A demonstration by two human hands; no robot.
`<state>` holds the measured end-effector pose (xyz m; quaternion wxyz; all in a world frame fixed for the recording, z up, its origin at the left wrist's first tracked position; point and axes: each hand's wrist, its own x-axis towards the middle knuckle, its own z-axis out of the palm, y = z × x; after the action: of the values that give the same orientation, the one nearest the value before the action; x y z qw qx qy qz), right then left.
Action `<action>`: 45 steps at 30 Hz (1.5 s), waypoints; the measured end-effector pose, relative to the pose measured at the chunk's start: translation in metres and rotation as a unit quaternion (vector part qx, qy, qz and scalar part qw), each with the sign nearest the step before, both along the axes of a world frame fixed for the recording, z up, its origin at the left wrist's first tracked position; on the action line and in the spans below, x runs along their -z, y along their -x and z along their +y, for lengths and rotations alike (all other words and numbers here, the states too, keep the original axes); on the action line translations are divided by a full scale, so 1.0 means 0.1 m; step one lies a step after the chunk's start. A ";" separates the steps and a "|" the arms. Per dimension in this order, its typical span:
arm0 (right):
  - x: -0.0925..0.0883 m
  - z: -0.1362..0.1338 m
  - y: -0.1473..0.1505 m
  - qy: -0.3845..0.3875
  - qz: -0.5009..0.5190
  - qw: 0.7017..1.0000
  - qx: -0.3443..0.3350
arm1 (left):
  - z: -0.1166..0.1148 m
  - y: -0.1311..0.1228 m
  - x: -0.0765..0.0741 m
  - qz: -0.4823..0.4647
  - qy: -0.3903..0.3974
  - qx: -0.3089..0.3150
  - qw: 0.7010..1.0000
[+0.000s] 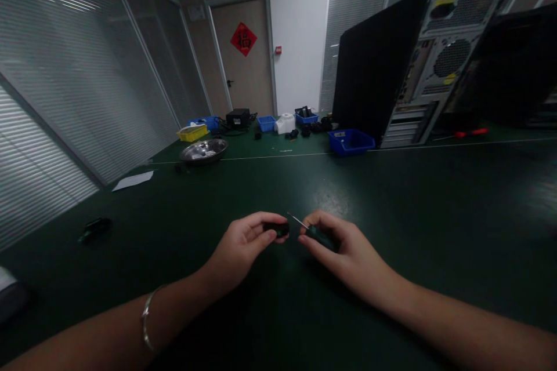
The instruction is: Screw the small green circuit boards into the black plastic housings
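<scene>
My left hand [248,240] is closed on a small black part [278,228], pinched between thumb and fingers; its exact kind is too dark to make out. In my right hand [342,240] is a screwdriver [321,237] with a dark green handle. Its thin metal shaft points up and to the left, and the tip stands just above and right of the black part, apart from it. Both hands are over the green table [195,203], close together. A bracelet [145,319] circles my left wrist.
A dark object [96,227] lies at the left, near a white paper [133,181]. Farther back stand a metal bowl [204,151], a yellow tray [192,133], a blue bin [350,142] and a white device [285,123]. A black computer case [378,64] rises at the back right.
</scene>
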<state>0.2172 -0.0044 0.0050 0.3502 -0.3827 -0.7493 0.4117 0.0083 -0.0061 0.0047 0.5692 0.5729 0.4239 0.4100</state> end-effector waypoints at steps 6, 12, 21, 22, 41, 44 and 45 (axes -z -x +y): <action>-0.03 -0.03 -0.06 0.026 -0.013 1.000 -0.008 | 0.28 0.35 -0.04 -0.035 -0.052 -0.149 0.987; -0.07 -0.04 -0.10 0.032 -0.012 0.999 -0.008 | 0.77 1.01 -0.08 -0.139 -0.114 -0.418 0.890; -0.14 -0.05 -0.07 0.029 -0.018 0.999 0.009 | 0.98 1.70 -0.04 -0.193 -0.114 -0.561 0.797; -0.14 -0.04 -0.07 0.034 -0.021 0.999 0.012 | 0.97 1.67 -0.04 -0.191 -0.106 -0.551 0.805; -0.14 -0.04 -0.06 0.028 0.027 0.999 -0.031 | -0.02 0.02 -0.10 -0.031 0.056 -0.010 0.998; -0.15 -0.05 -0.07 -0.014 -0.009 0.999 -0.038 | 0.01 0.04 -0.03 -0.022 0.047 -0.038 0.998; -0.15 -0.04 -0.08 -0.020 -0.012 0.999 -0.034 | 0.02 0.05 -0.02 -0.019 0.047 -0.042 0.998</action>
<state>0.2253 -0.0087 0.0196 0.3342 -0.3551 -0.7740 0.4038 0.0034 -0.0039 0.0066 0.5860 0.5194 0.4555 0.4236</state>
